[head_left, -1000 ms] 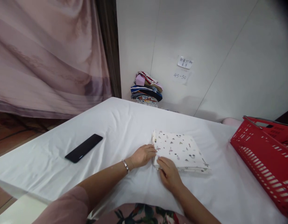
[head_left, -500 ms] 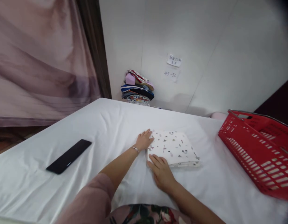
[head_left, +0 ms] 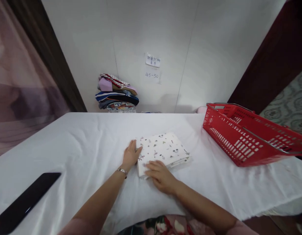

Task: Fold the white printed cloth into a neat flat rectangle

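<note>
A folded white cloth (head_left: 163,148) printed with small motifs lies on the white-covered table, its layers showing along the near right edge. Against its left edge rests my left hand (head_left: 131,154), fingers stretched out and the thumb reaching onto the cloth; a metal bracelet (head_left: 122,171) circles that wrist. My right hand (head_left: 162,176) lies over the near left part of the cloth with fingers extended and slightly apart. Both hands touch the cloth without visibly gripping it.
To the right stands a red plastic basket (head_left: 235,138) with metal handles. A dark, flat, phone-like slab (head_left: 28,199) lies at the near left. Beyond the table's far edge is a stack of folded fabrics (head_left: 118,94). Paper signs (head_left: 153,61) are on the wall.
The view has turned right, so everything appears shifted left and more of the basket shows. The cloth looks slightly rotated, and my right hand now lies further over its near edge.
</note>
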Motion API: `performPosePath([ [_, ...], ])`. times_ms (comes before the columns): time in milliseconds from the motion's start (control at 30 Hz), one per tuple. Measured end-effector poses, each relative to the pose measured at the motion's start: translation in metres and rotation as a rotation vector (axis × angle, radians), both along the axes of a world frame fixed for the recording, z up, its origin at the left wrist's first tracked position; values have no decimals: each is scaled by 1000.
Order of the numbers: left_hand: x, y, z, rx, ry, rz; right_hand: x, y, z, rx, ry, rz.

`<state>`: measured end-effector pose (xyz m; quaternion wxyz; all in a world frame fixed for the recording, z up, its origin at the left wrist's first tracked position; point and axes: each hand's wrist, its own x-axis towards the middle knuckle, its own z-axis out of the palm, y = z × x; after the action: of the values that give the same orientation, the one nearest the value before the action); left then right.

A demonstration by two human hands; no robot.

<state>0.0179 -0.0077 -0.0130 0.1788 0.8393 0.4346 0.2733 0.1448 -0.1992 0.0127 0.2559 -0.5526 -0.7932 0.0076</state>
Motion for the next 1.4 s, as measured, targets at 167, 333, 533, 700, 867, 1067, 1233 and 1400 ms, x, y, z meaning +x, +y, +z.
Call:
performPosePath([
  [167,-9,-36,15,-276,-38,82,92,-8,2,74,229,-437],
  [333,-10,-59,24,-375,-37,103,156,-11,-4,-266,532,-856],
  [533,-4,-62,24,-327,21,124,156,-1,-7,-368,673,-882],
  [700,-16,-47,18,-221,16,88,135,-20,-2,-464,807,-736],
  [867,-27,-40,19,-125,103,68,126,-47,1,-651,765,-695],
  [1067,-5,-51,37,134,333,16,126,-14,13,-285,280,-683],
  [1233,2,-50,23,89,442,-31,113,40,20,-274,62,-609],
  [1400,-6,-53,15,51,460,-29,113,65,-2,-428,-64,-692],
])
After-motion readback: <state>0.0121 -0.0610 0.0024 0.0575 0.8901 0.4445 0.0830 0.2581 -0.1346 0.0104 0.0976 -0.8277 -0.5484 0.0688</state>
